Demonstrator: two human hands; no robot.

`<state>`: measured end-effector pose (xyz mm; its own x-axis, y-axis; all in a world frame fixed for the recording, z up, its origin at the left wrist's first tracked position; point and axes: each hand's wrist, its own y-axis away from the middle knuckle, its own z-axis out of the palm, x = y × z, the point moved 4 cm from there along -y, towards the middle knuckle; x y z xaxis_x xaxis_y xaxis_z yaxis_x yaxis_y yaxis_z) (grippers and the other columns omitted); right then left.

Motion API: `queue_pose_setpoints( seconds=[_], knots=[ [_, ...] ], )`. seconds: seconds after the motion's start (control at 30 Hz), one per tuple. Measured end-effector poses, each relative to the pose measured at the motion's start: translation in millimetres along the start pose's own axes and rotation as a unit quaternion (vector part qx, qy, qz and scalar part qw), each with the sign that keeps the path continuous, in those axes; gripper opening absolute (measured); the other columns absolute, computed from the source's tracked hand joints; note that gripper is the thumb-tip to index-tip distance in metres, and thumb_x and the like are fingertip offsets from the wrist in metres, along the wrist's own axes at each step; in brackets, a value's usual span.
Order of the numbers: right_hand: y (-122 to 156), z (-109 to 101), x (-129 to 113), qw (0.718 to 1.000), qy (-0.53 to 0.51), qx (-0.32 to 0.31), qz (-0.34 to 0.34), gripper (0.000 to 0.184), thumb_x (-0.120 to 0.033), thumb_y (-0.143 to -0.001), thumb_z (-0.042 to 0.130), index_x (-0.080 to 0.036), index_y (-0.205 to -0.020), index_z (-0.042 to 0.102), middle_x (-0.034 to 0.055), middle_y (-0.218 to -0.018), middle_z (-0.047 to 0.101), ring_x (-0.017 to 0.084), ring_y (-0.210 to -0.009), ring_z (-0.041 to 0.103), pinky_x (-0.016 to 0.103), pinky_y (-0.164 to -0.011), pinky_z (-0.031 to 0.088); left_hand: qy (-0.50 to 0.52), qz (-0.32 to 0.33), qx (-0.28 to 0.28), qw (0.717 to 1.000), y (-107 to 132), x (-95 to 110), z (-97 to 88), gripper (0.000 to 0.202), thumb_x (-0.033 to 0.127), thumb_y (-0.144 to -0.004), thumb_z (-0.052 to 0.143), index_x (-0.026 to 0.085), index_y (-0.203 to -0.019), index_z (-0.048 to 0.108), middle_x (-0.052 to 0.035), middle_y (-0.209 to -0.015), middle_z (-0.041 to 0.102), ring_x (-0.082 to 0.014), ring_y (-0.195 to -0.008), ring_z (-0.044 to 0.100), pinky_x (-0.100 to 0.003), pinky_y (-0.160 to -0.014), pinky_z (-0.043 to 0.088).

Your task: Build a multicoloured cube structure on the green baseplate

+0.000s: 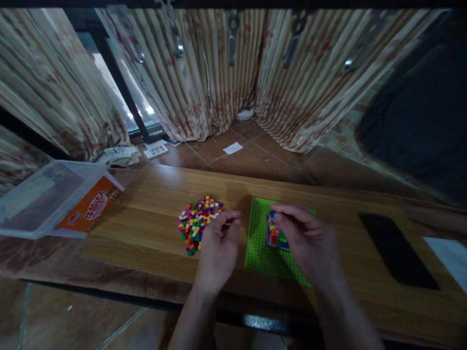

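A green studded baseplate lies on the wooden table. On it stands a small block of stacked coloured bricks. My right hand rests over this block, fingers curled on its top and far side. My left hand hovers just left of the baseplate, fingers pinched on a small pink brick. A heap of loose multicoloured bricks lies on the table right beside my left hand.
A clear plastic bin with an orange packet sits at the table's left end. A black phone lies at the right, a white sheet beyond it. Curtains and tiled floor with scattered papers lie behind.
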<state>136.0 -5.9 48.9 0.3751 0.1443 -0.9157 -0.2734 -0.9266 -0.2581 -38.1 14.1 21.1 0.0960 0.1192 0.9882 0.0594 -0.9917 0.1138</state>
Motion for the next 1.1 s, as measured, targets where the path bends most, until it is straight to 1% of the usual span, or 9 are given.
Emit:
queue_pose_setpoints(
  seconds=[0.07, 0.13, 0.23, 0.33, 0.43, 0.6, 0.7, 0.83, 1.1],
  knots=[
    [-9.3, -27.5, 17.8, 0.999, 0.029, 0.038, 0.015, 0.019, -0.03, -0.087, 0.06, -0.024, -0.097, 0.074, 0.004, -0.097, 0.071, 0.017, -0.083, 0.066, 0.031, -0.074, 0.052, -0.018, 0.003, -0.034, 0.999, 4.1, -5.0, 13.8, 0.025, 0.031, -0.085, 0.058, 0.016, -0.1, 0.07, -0.0034, -0.083, 0.07, -0.0134, -0.07, 0.061, -0.024, -0.063, 0.047],
    [-15.9, -49.0, 31.4, 0.993, 0.099, 0.065, 0.013, 0.021, -0.029, -0.087, 0.058, -0.022, -0.097, 0.075, 0.0058, -0.098, 0.07, 0.019, -0.085, 0.066, 0.033, -0.075, 0.052, -0.038, 0.002, -0.066, 0.997, 8.0, -9.3, 25.6, 0.028, 0.032, -0.088, 0.054, 0.017, -0.107, 0.068, -0.0053, -0.092, 0.071, -0.0146, -0.074, 0.063, -0.026, -0.067, 0.049],
    [-20.5, -61.5, 43.4, 0.983, 0.17, 0.067, 0.001, 0.023, -0.028, -0.087, 0.055, -0.02, -0.097, 0.075, 0.0074, -0.097, 0.07, 0.021, -0.088, 0.066, 0.035, -0.077, 0.052, -0.084, 0.007, -0.083, 0.993, 11.4, -12.5, 37.8, 0.032, 0.029, -0.089, 0.053, 0.017, -0.115, 0.065, -0.0081, -0.102, 0.07, -0.0168, -0.082, 0.065, -0.029, -0.073, 0.051],
    [-21.6, -55.1, 48.7, 0.988, 0.149, 0.044, -0.003, 0.023, -0.03, -0.087, 0.055, -0.02, -0.097, 0.074, 0.0069, -0.097, 0.07, 0.021, -0.087, 0.066, 0.035, -0.077, 0.052, -0.125, 0.019, -0.079, 0.989, 11.4, -12.6, 46.8, 0.033, 0.026, -0.088, 0.053, 0.017, -0.119, 0.063, -0.0103, -0.11, 0.068, -0.0191, -0.089, 0.066, -0.031, -0.077, 0.052],
    [-22.2, -44.5, 49.9, 0.991, 0.127, 0.034, 0.006, 0.023, -0.03, -0.087, 0.055, -0.02, -0.099, 0.073, 0.006, -0.097, 0.072, 0.02, -0.087, 0.067, 0.035, -0.079, 0.052, -0.146, 0.024, -0.089, 0.985, 10.3, -14.2, 57.2, 0.037, 0.024, -0.088, 0.052, 0.016, -0.124, 0.059, -0.0117, -0.117, 0.065, -0.0191, -0.091, 0.066, -0.032, -0.079, 0.053],
    [-23.9, -35.2, 45.0, 0.988, 0.155, 0.021, 0.007, 0.025, -0.029, -0.087, 0.053, -0.019, -0.096, 0.074, 0.0063, -0.094, 0.073, 0.02, -0.084, 0.068, 0.035, -0.079, 0.052, -0.15, 0.03, -0.111, 0.982, 9.7, -19.1, 71.8, 0.042, 0.024, -0.089, 0.052, 0.019, -0.13, 0.055, -0.0116, -0.127, 0.06, -0.017, -0.091, 0.066, -0.03, -0.08, 0.055],
    [-25.0, -33.0, 42.6, 0.985, 0.173, 0.004, -0.002, 0.026, -0.027, -0.086, 0.052, -0.017, -0.098, 0.073, 0.0079, -0.097, 0.073, 0.021, -0.088, 0.068, 0.036, -0.082, 0.052, -0.157, 0.041, -0.113, 0.98, 9.5, -19.1, 75.1, 0.042, 0.025, -0.089, 0.053, 0.02, -0.131, 0.055, -0.0112, -0.128, 0.059, -0.0189, -0.1, 0.065, -0.032, -0.086, 0.054],
    [-25.5, -28.8, 42.0, 0.981, 0.189, -0.046, -0.011, 0.028, -0.023, -0.084, 0.052, -0.018, -0.105, 0.071, 0.0085, -0.103, 0.071, 0.021, -0.092, 0.067, 0.036, -0.085, 0.052, -0.162, 0.062, -0.115, 0.978, 10.2, -16.5, 76.3, 0.042, 0.025, -0.09, 0.052, 0.019, -0.131, 0.054, -0.0123, -0.129, 0.059, -0.0222, -0.11, 0.062, -0.038, -0.094, 0.052],
    [-26.8, -19.3, 39.3, 0.961, 0.258, -0.097, -0.041, 0.026, -0.017, -0.084, 0.051, -0.022, -0.098, 0.073, 0.006, -0.096, 0.067, 0.02, -0.09, 0.063, 0.037, -0.086, 0.049, -0.191, 0.074, -0.124, 0.971, 12.7, -15.8, 79.4, 0.041, 0.021, -0.089, 0.048, 0.016, -0.129, 0.055, -0.0136, -0.128, 0.061, -0.0246, -0.12, 0.058, -0.041, -0.099, 0.05]
  ],
)
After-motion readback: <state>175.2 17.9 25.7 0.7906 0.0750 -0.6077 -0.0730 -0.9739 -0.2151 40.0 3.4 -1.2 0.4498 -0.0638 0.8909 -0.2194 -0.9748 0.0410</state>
